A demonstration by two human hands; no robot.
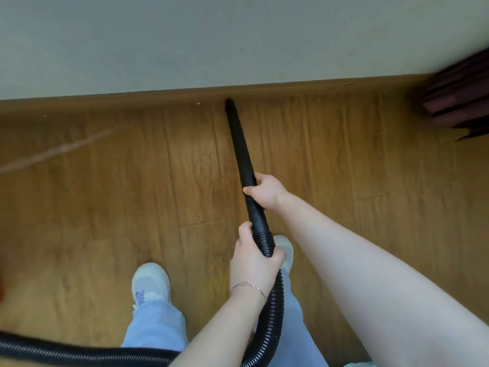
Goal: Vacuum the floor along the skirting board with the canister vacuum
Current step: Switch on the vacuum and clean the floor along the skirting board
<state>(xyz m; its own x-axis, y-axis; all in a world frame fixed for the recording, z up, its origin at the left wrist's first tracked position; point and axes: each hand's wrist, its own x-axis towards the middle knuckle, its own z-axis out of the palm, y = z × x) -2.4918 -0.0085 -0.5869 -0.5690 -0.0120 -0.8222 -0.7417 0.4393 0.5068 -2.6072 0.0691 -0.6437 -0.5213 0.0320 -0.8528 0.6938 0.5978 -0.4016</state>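
A black tapered vacuum wand point(239, 144) points away from me, and its narrow tip sits on the wooden floor point(105, 207) right at the brown skirting board point(158, 98). My right hand point(266, 192) grips the wand around its middle. My left hand point(255, 258) is closed on the ribbed collar where the black corrugated hose point(275, 313) joins the wand. The hose loops down past my legs and runs off to the lower left. The canister itself is out of view.
A pale wall point(211, 43) rises above the skirting. A dark maroon pleated object point(460, 102), blurred, stands against the wall at the right. Small crumbs point(198, 103) lie by the skirting left of the tip. My white shoes point(150, 282) stand on the floor below.
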